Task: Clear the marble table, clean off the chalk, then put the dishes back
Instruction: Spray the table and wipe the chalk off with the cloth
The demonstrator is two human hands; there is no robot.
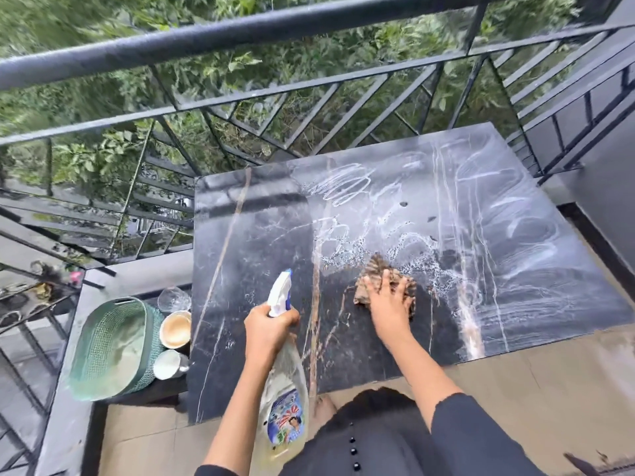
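Marble table [261, 242] stands beside the balcony railing [240, 29]; chalk scribbles [347, 187] are smeared wet over its far and right areas. I see the right hand [388, 297] pressing a brown striped cloth [378, 269] mid-table, fingers spread flat. Left hand [269, 324] is wrapped round a spray bottle [285, 389] neck over the table's near edge. Left of the table: green basket [117, 345], two cups [176, 328], glass [173, 298].

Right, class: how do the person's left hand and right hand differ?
The left hand curls round a white-nozzled clear spray bottle; the right hand lies spread on a brown striped cloth. The left hand is raised; the right hand presses onto the black marble table. Both are bare.
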